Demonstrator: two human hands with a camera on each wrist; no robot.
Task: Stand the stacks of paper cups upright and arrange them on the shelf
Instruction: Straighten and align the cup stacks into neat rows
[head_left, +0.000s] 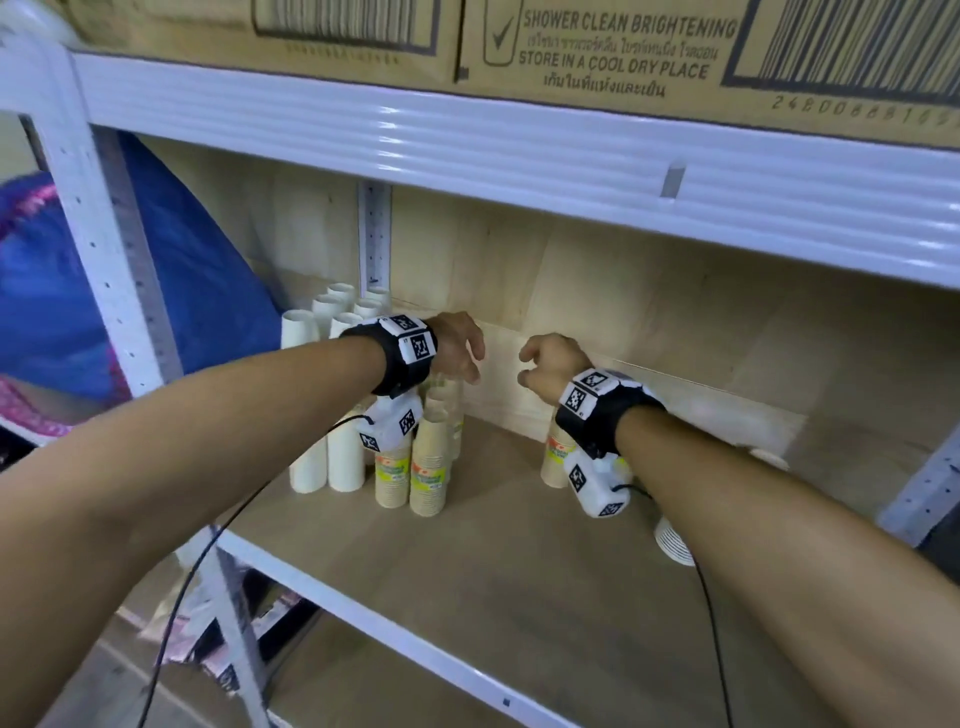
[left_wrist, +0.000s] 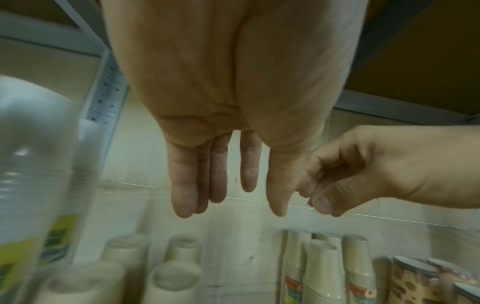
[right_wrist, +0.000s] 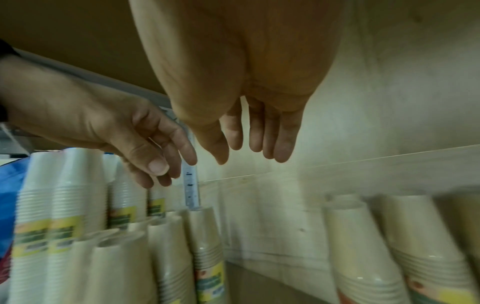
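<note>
— Where are the hands against the cups?

— Both hang empty above the shelf (head_left: 519, 571). The left hand (head_left: 457, 348) hovers with slack, nearly straight fingers over the brown cup stacks (head_left: 428, 467), which stand upright beside the white cup stacks (head_left: 332, 457) in the back left corner. The right hand (head_left: 550, 366), fingers loosely curled round nothing, is over another brown stack (head_left: 555, 457).

— And the surroundings?

— A pale wooden board in a white metal frame, light panelling behind, cardboard boxes (head_left: 623, 47) on the level above, a blue bag (head_left: 171, 291) at left.
</note>
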